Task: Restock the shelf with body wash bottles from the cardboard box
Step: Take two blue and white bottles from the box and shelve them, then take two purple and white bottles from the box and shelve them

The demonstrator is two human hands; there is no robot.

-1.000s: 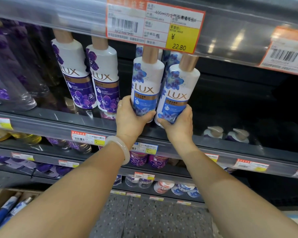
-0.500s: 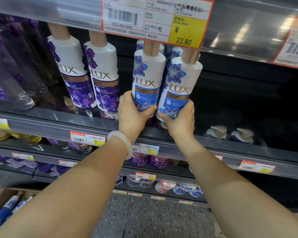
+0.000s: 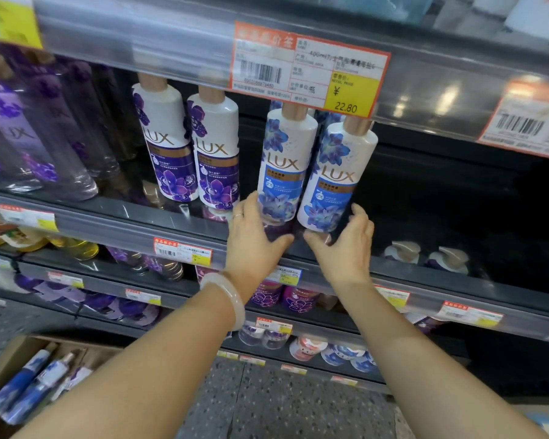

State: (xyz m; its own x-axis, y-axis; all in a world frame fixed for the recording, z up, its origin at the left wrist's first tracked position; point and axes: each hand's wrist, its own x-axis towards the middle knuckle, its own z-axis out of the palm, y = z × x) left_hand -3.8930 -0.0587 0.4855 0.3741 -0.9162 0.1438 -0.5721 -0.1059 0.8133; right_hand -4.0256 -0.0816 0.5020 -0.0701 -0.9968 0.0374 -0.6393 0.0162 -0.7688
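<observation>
two blue-label body wash bottles stand side by side on the shelf: the left blue bottle upright, the right blue bottle leaning a little toward it. the left hand sits loose just below the left bottle's base, fingers relaxed, grasping nothing; whether they touch the bottle i cannot tell. the right hand is spread below the right bottle, also released. left of the hands stand two purple bottles. far below the left forearm, a cardboard box holds more blue bottles.
</observation>
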